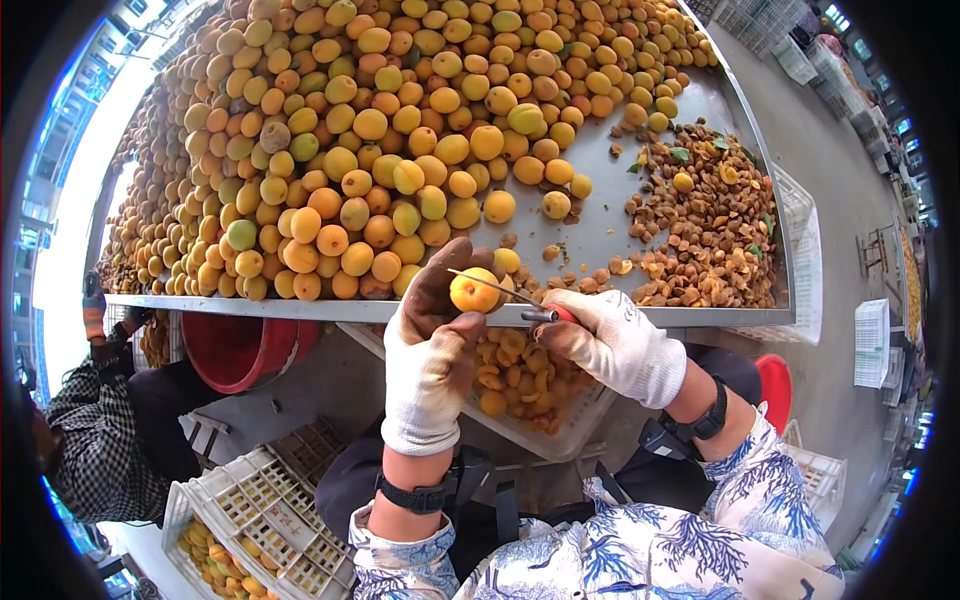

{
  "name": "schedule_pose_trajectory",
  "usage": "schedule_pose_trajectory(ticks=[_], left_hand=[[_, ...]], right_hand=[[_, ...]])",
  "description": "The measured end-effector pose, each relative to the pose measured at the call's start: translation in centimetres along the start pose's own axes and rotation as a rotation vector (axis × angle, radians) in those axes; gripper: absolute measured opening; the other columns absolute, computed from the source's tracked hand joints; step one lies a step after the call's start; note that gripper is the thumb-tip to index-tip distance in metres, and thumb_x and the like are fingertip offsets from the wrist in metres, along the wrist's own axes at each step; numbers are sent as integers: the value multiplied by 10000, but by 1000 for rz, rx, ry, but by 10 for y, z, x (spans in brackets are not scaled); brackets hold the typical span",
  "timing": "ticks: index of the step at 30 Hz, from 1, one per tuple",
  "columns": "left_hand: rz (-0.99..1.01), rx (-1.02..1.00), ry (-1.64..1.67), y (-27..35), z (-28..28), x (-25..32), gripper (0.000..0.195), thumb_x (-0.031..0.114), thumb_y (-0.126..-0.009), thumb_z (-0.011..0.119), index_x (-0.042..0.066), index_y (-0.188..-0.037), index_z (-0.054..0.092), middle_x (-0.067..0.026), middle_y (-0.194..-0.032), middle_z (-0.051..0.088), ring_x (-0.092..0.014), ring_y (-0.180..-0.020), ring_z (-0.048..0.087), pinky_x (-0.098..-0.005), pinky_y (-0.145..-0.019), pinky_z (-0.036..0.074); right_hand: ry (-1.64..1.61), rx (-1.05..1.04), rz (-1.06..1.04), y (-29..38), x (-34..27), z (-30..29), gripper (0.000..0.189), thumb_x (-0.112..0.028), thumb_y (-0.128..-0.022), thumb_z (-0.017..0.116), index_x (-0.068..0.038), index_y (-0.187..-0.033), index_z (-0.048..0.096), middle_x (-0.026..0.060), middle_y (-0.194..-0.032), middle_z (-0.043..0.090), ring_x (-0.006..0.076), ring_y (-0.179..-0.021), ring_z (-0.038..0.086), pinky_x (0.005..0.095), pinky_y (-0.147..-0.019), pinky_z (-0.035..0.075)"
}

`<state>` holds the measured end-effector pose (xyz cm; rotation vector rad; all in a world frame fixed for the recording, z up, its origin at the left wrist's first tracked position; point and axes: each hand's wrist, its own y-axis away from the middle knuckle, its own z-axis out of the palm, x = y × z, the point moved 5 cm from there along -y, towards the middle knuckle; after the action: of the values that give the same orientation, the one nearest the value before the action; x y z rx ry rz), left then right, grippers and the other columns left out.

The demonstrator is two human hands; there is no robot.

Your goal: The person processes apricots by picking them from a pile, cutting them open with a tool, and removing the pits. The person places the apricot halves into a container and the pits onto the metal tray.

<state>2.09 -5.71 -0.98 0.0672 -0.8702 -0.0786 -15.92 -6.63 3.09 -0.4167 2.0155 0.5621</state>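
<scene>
My left hand [439, 352], in a stained white knit glove, holds a yellow-orange apricot [473, 290] just above the table's front edge. In my right hand [611, 341], gloved alike, is a small knife with a red handle [561, 313]. Its thin blade crosses in front of the apricot's upper side; whether it cuts in cannot be told. Behind my hands, a large heap of whole apricots [360, 150] covers much of the metal table [592, 232]. Brown apricot pits [705, 217] are piled at the table's right. Below my hands, apricot halves [517, 375] lie in a white plastic crate [559, 446].
A red bucket [229, 352] stands under the table at the left, and another red container [774, 386] at the right. White crates [262, 510] with apricots are at lower left. A co-worker in a checked sleeve [109, 457] sits at far left. The raised metal rim [360, 309] runs before me.
</scene>
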Motion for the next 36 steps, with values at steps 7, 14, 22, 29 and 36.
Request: schedule_pose_trajectory(ticks=[7, 14, 22, 29, 36], left_hand=[[-10, -3, 22, 1, -2, 3, 656, 96, -837, 705, -43, -1420, 438, -205, -1343, 570, -300, -1204, 599, -452, -1059, 462], [-30, -19, 72, 2, -4, 3, 637, 121, -859, 701, -44, -1417, 442, -210, -1309, 586, -301, -1156, 624, -424, -986, 507], [-45, -10, 77, 2, -3, 4, 636, 119, -862, 698, -65, -1411, 435, -226, -1306, 583, -309, -1152, 625, -424, -984, 514], [-54, -24, 75, 6, -10, 0, 608, 128, -890, 690, -80, -1403, 435, -238, -1306, 578, -332, -1148, 628, -451, -984, 521], [-84, -25, 81, 8, -8, 1, 611, 147, -893, 696, -84, -1397, 437, -240, -1294, 586, -343, -1165, 622, -466, -993, 519]], right_hand=[[74, -38, -1, 1, 4, 5, 490, -531, -973, 550, -47, -1019, 605, 193, -819, 624, 405, -800, 621, 405, -682, 474], [107, -24, -23, 0, 11, 5, 458, -505, -986, 540, -53, -1022, 606, 189, -820, 626, 406, -808, 625, 409, -682, 472], [48, -40, -54, 2, 15, 6, 460, -503, -993, 524, -58, -1053, 624, 202, -844, 638, 409, -846, 633, 422, -703, 481], [35, -117, -43, -1, 9, 10, 450, -467, -1012, 501, -42, -1078, 636, 217, -941, 661, 413, -918, 634, 419, -747, 490], [37, -142, -102, -3, 14, 14, 427, -440, -1028, 471, -57, -1096, 647, 214, -953, 659, 409, -937, 627, 423, -783, 496]])
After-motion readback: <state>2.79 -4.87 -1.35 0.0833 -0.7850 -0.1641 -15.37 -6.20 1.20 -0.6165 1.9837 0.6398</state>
